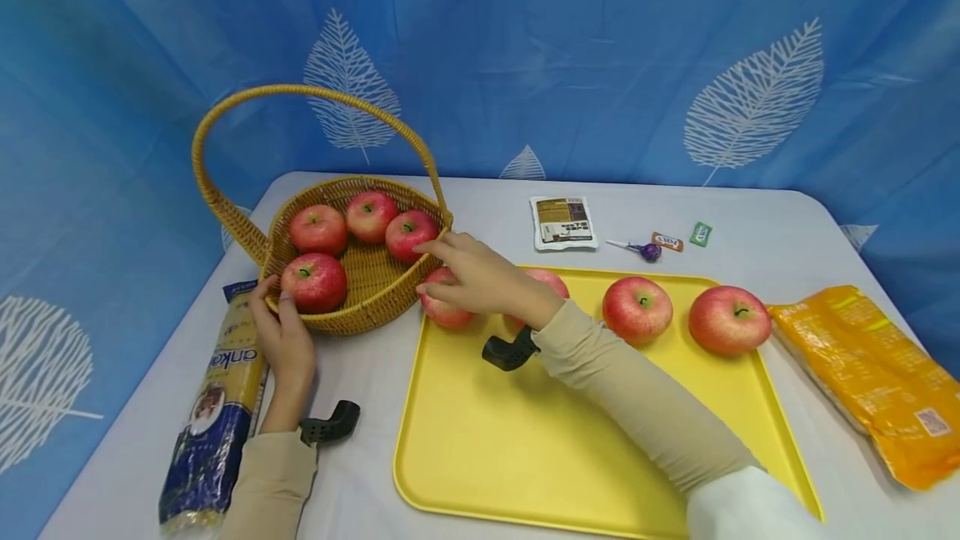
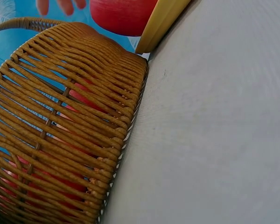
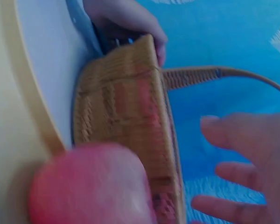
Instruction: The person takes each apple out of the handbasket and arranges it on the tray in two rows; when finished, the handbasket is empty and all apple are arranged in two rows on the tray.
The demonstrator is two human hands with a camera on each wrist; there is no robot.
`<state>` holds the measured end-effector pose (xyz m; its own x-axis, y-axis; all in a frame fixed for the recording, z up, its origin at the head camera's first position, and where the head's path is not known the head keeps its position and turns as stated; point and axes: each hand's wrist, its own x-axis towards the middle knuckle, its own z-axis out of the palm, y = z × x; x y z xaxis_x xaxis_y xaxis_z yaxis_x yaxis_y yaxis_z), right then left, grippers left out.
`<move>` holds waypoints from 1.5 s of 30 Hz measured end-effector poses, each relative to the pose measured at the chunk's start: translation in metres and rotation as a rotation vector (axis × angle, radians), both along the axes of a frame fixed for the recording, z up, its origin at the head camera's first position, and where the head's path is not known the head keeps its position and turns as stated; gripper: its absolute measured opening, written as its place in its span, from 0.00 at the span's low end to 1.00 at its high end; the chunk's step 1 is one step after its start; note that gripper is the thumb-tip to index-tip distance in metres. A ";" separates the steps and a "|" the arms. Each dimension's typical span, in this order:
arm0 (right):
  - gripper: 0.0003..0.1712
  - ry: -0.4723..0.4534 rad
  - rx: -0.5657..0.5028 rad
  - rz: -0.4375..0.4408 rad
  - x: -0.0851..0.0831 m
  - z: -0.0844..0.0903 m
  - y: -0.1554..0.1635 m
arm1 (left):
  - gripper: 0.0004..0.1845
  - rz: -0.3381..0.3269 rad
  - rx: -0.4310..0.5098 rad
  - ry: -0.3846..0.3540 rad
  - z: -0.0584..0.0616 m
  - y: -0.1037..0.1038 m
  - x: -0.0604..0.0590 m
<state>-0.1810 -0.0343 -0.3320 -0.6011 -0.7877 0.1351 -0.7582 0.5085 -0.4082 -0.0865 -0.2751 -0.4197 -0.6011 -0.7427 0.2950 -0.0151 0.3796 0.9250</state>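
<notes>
A woven wicker basket [image 1: 360, 317] with a tall arched handle holds several red apples [image 1: 315, 282]. At its near left rim, my left hand [image 1: 288, 348] grips the edge, the thumb beside one apple. My right hand [image 1: 483, 277] hovers at the basket's right rim, fingers spread and holding nothing. Below it, a red apple [image 3: 91, 186] sits at the tray's corner, apart from the fingers. Another apple [image 1: 549, 280] is partly hidden behind the right wrist. The left wrist view shows the basket's woven side [image 2: 70, 116], but not the left hand.
The yellow tray [image 1: 487, 440] also bears two apples [image 1: 637, 309] at its far right. A blue-and-gold packet [image 1: 213, 415] lies left of the basket, an orange bag [image 1: 877, 382] at the right. Behind the tray are a white sachet [image 1: 564, 223], a lollipop [image 1: 648, 252] and small candies [image 1: 667, 242].
</notes>
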 end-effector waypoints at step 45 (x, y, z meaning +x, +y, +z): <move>0.56 -0.292 -0.005 -0.180 -0.046 -0.009 -0.081 | 0.19 -0.004 0.021 0.013 0.001 0.001 -0.002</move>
